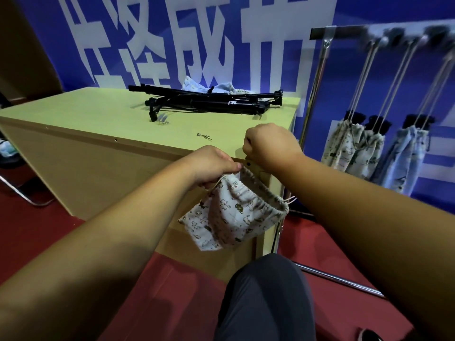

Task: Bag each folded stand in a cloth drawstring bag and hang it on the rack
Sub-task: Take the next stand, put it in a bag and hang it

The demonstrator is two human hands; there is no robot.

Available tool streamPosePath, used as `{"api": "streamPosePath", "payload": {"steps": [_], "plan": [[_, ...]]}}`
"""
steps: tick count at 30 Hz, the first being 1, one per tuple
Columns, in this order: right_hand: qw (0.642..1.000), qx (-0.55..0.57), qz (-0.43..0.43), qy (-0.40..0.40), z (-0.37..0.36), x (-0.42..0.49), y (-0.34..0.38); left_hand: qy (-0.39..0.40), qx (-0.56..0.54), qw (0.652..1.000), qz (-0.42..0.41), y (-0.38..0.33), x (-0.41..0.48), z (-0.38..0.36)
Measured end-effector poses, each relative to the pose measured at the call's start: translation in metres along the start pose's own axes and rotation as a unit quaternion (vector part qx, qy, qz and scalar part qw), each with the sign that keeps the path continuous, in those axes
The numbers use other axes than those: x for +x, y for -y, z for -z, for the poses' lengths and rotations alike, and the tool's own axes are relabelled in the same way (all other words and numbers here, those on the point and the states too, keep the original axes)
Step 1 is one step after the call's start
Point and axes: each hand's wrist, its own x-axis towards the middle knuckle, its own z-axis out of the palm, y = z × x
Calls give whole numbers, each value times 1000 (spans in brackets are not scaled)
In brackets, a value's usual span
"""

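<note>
1. Gripping the gathered rim of a printed cloth bag (231, 212), the left hand (214, 163) pinches the fabric beside the drawstring. The bag hangs in the air below the near edge of the table (98, 119), its mouth open towards the right.
2. The right hand (268, 143) is clenched into a fist just above the bag's mouth, at the table's near corner. Whether its fingers hold the rim or the cord cannot be told.
3. Several folded black stands (209, 104) lie piled together at the far side of the table, with more crumpled cloth (197, 86) behind them.
4. A small metal screw (203, 136) lies on the tabletop between the stands and the hands.
5. On the right stands a metal rack (317, 77). Filled bags (352, 148) hang from its hooks by their cords, black stand ends poking out of their tops.
6. A blue banner (270, 45) with large white characters fills the background.
</note>
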Motion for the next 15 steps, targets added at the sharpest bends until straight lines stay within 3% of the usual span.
{"api": "streamPosePath", "payload": {"steps": [3,7,9,15], "plan": [[982,157,-79,-74,6,-33,-7,15,-19,1000,-9,-11,-4,-10],[906,362,-186,-114,10,-75,-14,27,-22,999,-2,-24,-9,-19],[902,371,-209,-77,6,-94,-26,31,-39,999,2,-31,-10,-25],[935,286,-208,18,8,-130,-65,47,-63,997,-22,-52,-17,-49]]}}
